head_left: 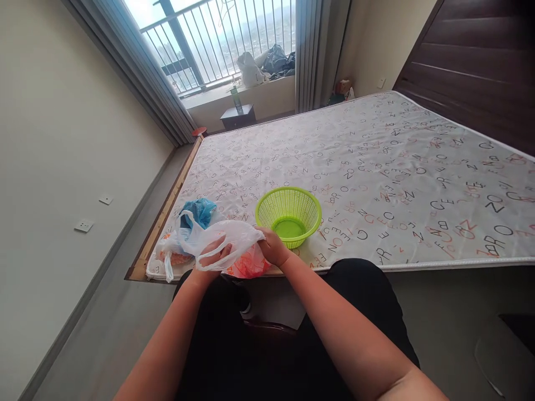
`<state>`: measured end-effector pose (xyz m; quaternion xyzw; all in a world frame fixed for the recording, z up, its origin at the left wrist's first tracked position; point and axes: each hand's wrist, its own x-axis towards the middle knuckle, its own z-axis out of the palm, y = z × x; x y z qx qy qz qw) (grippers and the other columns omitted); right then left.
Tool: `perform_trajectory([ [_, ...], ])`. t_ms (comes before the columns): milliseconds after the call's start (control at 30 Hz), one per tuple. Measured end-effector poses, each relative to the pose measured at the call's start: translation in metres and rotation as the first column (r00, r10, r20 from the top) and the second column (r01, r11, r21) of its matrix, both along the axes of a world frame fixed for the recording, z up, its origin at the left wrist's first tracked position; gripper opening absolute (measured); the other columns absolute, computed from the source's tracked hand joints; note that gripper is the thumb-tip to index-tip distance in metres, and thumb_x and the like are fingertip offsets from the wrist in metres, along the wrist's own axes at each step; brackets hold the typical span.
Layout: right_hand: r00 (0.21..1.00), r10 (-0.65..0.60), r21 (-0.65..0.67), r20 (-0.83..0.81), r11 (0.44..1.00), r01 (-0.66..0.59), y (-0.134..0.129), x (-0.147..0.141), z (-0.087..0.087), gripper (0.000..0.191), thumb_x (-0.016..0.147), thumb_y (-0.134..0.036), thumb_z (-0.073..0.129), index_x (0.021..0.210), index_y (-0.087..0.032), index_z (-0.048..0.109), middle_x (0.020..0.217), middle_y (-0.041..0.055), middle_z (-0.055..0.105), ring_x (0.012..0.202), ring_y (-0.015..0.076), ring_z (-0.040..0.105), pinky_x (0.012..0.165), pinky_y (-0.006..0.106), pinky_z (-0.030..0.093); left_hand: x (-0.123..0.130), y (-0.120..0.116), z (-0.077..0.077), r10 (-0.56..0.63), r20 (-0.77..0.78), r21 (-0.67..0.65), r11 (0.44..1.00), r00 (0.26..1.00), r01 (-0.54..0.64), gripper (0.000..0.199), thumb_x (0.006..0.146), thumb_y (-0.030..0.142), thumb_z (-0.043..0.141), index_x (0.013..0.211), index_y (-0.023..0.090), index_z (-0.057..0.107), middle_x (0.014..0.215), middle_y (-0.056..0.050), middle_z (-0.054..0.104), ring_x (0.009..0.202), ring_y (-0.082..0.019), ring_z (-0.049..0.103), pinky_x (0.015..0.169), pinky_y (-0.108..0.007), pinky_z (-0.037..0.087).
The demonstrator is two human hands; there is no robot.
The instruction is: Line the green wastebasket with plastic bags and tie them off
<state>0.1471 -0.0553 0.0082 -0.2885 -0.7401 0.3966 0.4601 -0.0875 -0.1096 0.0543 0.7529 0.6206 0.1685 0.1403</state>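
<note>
A thin white plastic bag point(234, 236) is stretched between my two hands above the mattress's near edge. My right hand point(273, 247) is closed, pinching the bag's right end. On the other side, my left hand point(213, 255) has its bent fingers in the bag's handle area, partly covered by the film. A red plastic bag point(249, 264) shows just below the white one; whether they are joined I cannot tell. Just beyond my right hand stands a lime-green plastic basket point(288, 206) with nothing visible inside.
A blue plastic bag point(199, 211) and a tied clear bag with orange-pink contents point(173, 256) lie at the left corner of the letter-print mattress point(359, 184). My knees are at its near edge. Farther off are a small dark table point(238, 116) and a barred window point(217, 39).
</note>
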Motion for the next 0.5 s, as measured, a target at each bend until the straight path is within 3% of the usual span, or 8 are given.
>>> perform_trajectory([
  [100,0.999,-0.025,-0.008,0.021,1.000,0.025,0.000,-0.001,-0.001,0.053,0.106,-0.054,0.028,0.088,-0.020,0.064,0.093,0.0095,0.072,0.088,0.0226,0.065,0.083,0.034,0.051,0.010,0.001,0.014,-0.143,-0.176,-0.001,0.989,0.974,0.145,0.027,0.093,0.027,0.048,0.077,0.019,0.067,0.085,-0.010,0.068,0.092,-0.027,0.065,0.096,-0.046,0.051],
  [200,0.998,-0.056,-0.015,0.030,0.998,0.057,-0.001,-0.003,-0.002,0.052,0.107,-0.052,0.027,0.088,-0.020,0.063,0.094,0.0098,0.072,0.087,0.0227,0.064,0.081,0.034,0.050,0.031,-0.007,0.036,-0.114,-0.213,-0.022,0.994,0.970,0.112,0.022,0.091,0.026,0.051,0.078,0.020,0.067,0.088,-0.009,0.068,0.094,-0.026,0.063,0.096,-0.044,0.049],
  [267,0.998,-0.054,0.004,0.028,0.999,0.053,-0.001,-0.004,-0.002,0.050,0.107,-0.051,0.027,0.088,-0.021,0.062,0.093,0.0094,0.072,0.087,0.0226,0.064,0.080,0.033,0.049,0.046,-0.018,0.053,-0.144,-0.225,-0.140,0.984,0.964,0.114,0.030,0.095,0.034,0.048,0.079,0.021,0.069,0.092,-0.009,0.070,0.099,-0.027,0.063,0.098,-0.045,0.048],
  [367,0.998,-0.051,0.033,0.043,0.998,0.049,-0.002,-0.004,-0.003,0.048,0.107,-0.050,0.028,0.088,-0.021,0.062,0.091,0.0089,0.071,0.085,0.0224,0.064,0.079,0.033,0.048,0.062,-0.035,0.073,-0.186,-0.210,-0.386,0.918,0.960,0.094,0.047,0.102,0.047,0.035,0.085,0.023,0.072,0.098,-0.009,0.074,0.103,-0.029,0.066,0.099,-0.046,0.047],
  [433,0.997,-0.051,0.038,0.057,0.998,0.049,-0.002,-0.003,-0.003,0.048,0.107,-0.050,0.028,0.088,-0.021,0.062,0.091,0.0091,0.070,0.084,0.0226,0.063,0.078,0.033,0.048,0.066,-0.042,0.073,-0.139,-0.162,-0.466,0.883,0.977,0.048,0.049,0.103,0.049,0.032,0.097,0.026,0.074,0.102,-0.007,0.076,0.101,-0.027,0.069,0.097,-0.043,0.049],
  [500,0.998,-0.034,0.040,0.053,0.999,0.032,-0.002,-0.003,-0.003,0.047,0.107,-0.048,0.027,0.091,-0.021,0.063,0.094,0.0096,0.071,0.086,0.0227,0.063,0.080,0.034,0.049,0.067,-0.040,0.059,-0.103,-0.086,-0.437,0.898,0.991,0.056,0.041,0.101,0.048,0.038,0.105,0.028,0.074,0.103,-0.006,0.077,0.100,-0.026,0.070,0.095,-0.040,0.051],
])
